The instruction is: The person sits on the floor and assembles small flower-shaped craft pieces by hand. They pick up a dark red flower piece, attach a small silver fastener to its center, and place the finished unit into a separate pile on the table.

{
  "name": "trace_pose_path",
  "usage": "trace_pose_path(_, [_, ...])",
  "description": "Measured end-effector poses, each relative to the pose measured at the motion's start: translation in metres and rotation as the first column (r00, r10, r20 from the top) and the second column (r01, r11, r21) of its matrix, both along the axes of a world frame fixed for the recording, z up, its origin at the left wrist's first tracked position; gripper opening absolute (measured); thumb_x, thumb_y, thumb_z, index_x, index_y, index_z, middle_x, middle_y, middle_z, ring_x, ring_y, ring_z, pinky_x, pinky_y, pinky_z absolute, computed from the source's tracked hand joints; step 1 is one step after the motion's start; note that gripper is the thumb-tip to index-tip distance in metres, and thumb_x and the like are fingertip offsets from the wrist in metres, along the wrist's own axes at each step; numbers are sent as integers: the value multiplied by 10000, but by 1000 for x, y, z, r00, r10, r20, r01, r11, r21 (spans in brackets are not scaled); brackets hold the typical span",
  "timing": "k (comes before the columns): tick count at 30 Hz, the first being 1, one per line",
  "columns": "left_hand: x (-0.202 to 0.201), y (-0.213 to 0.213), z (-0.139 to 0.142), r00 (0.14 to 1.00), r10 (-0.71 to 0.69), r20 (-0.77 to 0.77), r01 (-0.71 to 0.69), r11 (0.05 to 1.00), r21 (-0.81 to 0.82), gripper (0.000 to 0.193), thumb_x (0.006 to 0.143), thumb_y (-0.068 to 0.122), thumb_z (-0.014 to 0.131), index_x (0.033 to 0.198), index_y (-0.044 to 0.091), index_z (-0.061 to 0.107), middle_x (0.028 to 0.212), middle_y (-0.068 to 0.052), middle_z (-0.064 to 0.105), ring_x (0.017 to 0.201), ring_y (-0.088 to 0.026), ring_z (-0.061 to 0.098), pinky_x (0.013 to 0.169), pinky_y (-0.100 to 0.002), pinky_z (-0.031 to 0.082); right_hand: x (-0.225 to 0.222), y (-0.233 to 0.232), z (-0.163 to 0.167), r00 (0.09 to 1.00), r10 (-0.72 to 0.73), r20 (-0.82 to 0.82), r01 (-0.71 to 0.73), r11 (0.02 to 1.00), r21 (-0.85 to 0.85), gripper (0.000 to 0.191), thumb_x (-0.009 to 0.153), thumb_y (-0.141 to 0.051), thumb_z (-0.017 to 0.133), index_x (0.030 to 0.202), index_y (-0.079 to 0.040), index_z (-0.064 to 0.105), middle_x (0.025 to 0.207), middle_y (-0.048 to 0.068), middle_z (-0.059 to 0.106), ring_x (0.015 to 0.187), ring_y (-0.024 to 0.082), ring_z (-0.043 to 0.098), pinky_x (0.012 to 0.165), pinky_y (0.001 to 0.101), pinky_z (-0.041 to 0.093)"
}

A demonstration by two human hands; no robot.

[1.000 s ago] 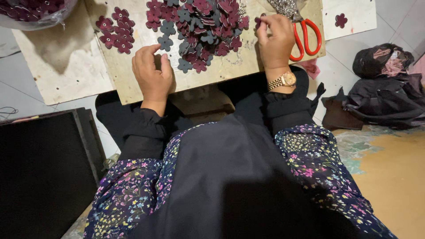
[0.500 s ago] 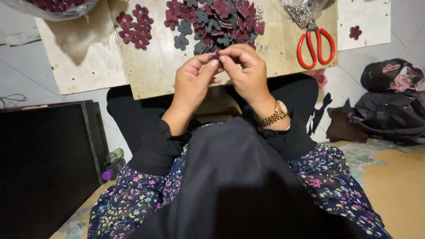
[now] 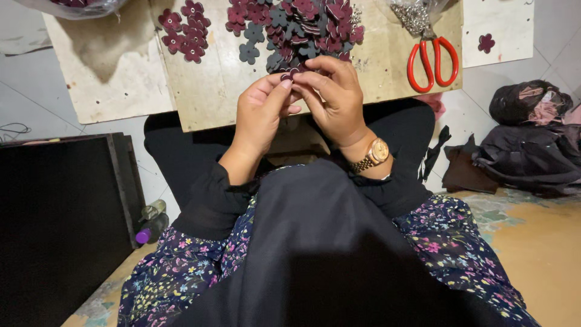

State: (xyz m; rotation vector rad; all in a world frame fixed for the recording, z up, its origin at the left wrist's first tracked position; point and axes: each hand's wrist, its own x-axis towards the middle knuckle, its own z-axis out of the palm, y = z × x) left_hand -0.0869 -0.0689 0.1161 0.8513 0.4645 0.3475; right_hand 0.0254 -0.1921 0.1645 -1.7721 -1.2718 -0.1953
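My left hand and my right hand meet over the near edge of a wooden board. Together their fingertips pinch a small dark-red flower-shaped piece. A gold watch sits on my right wrist. Beyond my fingers lies a heap of maroon and grey flower pieces. A smaller cluster of maroon flowers lies on the board to the left.
Red-handled scissors lie on the board at right, below a bag of small metal parts. A white board with one flower sits far right. Dark bags rest on the floor at right, a black box at left.
My hands came together from apart on the board and now hold one flower piece between them, nearer my body. The view has shifted slightly.
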Motion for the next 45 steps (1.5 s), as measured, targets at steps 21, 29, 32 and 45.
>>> trace_pose_path(21, [-2,-10,-11,998,-7,56,0,994,110,279,1084,148,603,1297,-24,661,1150,-67,731,979,-100,696,827,-262,595,0,-7,-2,975,-48,218,59,997,-42,201,893,-81,833,1060,-85,723,1201,69,663,1074,291,628,949,437,475])
trace_pose_path(29, [-11,10,-30,993,25,-113,-20,999,49,268,1043,118,629,1264,-32,638,1109,-84,733,942,-116,713,793,-260,594,-8,-11,-23,971,130,-200,-139,990,-31,385,870,25,637,1225,-83,737,1344,151,628,1153,294,609,1003,385,514])
trace_pose_path(32, [-16,23,-44,994,111,-15,-107,980,170,205,1036,86,643,1209,-24,635,1067,-107,738,925,-144,716,813,-282,593,6,-19,-48,976,15,-218,-12,1000,13,266,944,3,653,1167,-110,743,1280,93,674,1171,277,642,1023,380,544])
trace_pose_path(45, [-41,104,-72,781,623,-46,110,-65,992,210,991,41,699,1199,72,707,1073,-163,608,1066,-373,572,956,-471,442,150,-36,-153,823,-546,-158,502,828,-248,247,892,-202,796,1067,-31,764,911,127,732,791,257,716,728,375,572])
